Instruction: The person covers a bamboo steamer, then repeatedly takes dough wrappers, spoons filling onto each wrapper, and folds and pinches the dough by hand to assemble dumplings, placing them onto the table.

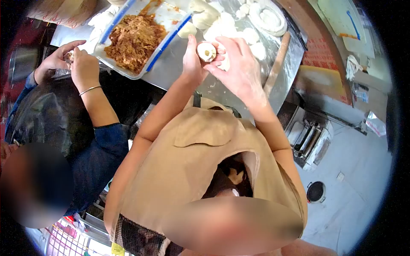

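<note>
A small round dough bun with a brownish spot in the middle of its top rests in my left hand, whose fingers curl beneath and behind it. My right hand is close on the other side, thumb and fingers apart around the left fingertips; whether it touches the bun is unclear. Just beyond both hands, pale dough pieces lie on the floured metal table. To the left is a blue-rimmed plastic tub holding brown minced filling.
A wooden rolling pin lies near the table's right edge, by a coiled dough rope. At left, a co-worker's hands work beside the tub. A roller machine and a dark pot stand lower right.
</note>
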`<act>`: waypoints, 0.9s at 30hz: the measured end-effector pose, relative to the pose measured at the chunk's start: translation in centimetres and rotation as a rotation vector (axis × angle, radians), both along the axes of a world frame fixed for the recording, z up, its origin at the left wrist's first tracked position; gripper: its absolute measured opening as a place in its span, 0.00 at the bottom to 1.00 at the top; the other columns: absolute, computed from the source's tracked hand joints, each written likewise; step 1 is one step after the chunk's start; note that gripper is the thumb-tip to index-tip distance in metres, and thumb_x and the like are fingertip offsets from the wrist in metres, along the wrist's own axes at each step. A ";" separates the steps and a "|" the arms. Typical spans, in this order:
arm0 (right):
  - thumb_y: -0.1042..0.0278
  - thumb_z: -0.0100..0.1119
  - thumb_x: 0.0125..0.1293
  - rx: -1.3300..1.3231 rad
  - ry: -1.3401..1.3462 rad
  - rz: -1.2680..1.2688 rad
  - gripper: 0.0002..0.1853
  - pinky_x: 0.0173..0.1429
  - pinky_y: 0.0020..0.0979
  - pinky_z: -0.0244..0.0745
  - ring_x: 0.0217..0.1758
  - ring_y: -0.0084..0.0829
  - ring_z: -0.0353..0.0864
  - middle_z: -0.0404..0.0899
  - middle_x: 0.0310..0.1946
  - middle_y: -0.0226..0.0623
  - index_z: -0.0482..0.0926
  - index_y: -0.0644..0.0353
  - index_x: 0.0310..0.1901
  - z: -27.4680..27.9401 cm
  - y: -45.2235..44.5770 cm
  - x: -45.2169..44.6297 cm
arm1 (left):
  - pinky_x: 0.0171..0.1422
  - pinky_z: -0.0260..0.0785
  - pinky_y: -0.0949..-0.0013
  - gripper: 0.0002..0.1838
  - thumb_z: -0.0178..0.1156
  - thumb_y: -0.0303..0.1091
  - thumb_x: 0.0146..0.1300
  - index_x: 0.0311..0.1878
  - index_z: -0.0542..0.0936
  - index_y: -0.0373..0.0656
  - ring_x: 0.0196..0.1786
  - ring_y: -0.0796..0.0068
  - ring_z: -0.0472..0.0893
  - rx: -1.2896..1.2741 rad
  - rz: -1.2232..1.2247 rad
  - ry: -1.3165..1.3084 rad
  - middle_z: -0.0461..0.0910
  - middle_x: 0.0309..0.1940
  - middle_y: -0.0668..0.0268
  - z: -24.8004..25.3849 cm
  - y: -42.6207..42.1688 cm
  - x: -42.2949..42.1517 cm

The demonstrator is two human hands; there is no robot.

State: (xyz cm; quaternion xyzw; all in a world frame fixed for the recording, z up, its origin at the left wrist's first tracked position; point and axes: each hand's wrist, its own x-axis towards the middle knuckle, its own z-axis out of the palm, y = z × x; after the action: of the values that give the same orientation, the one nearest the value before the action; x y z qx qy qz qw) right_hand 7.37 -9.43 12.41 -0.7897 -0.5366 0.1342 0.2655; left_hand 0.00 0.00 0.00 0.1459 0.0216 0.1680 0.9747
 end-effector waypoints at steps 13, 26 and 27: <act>0.71 0.59 0.48 -0.134 0.275 0.628 0.18 0.48 0.35 0.76 0.42 0.38 0.79 0.78 0.41 0.41 0.77 0.60 0.44 -4.4 23.1 2.5 | 0.56 0.69 0.64 0.43 0.33 0.71 0.65 0.63 0.64 0.39 0.52 0.69 0.76 0.112 0.699 0.619 0.76 0.51 0.61 -1.0 9.7 -3.9; 0.66 0.65 0.52 -0.060 0.408 0.224 0.22 0.42 0.25 0.73 0.37 0.22 0.76 0.79 0.38 0.34 0.75 0.62 0.50 -3.9 26.8 7.4 | 0.45 0.65 0.60 0.13 0.55 0.28 0.59 0.48 0.74 0.36 0.39 0.55 0.73 1.438 0.986 1.080 0.74 0.38 0.54 -3.4 10.6 -4.8; 0.69 0.65 0.51 -0.105 0.423 0.166 0.22 0.42 0.25 0.74 0.38 0.23 0.77 0.78 0.40 0.35 0.75 0.63 0.49 -4.2 24.7 7.6 | 0.46 0.67 0.61 0.14 0.56 0.26 0.60 0.49 0.73 0.36 0.40 0.57 0.74 1.317 1.019 1.092 0.74 0.40 0.54 -2.8 11.3 -4.2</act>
State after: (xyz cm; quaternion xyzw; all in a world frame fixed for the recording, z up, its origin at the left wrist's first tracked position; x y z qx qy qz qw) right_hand 14.96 15.29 8.25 -0.7099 -0.5243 0.3460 0.3185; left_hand -4.24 11.27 -2.82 0.6884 0.4298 0.4546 0.3670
